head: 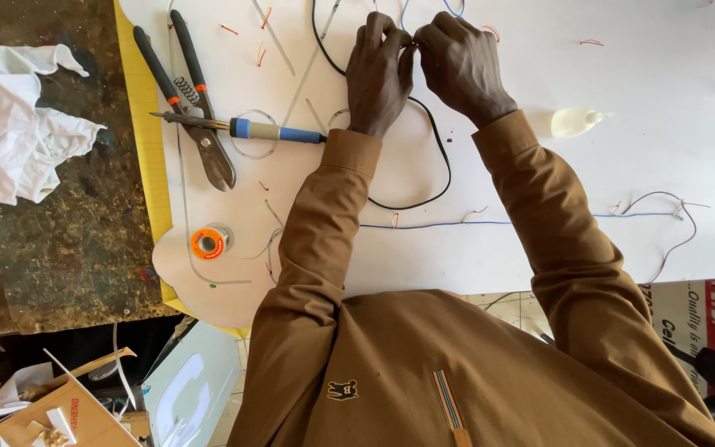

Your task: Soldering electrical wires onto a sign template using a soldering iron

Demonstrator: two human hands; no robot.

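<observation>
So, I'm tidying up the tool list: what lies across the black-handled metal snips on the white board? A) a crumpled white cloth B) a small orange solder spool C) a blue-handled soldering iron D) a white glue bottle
C: the blue-handled soldering iron lies crosswise over the black-handled metal snips, left of both hands.

A small workshop, soldering iron and tin snips at upper left of the frame, solder spool on a white board, wire offcuts scattered, stained tabletop with rags at left
</observation>
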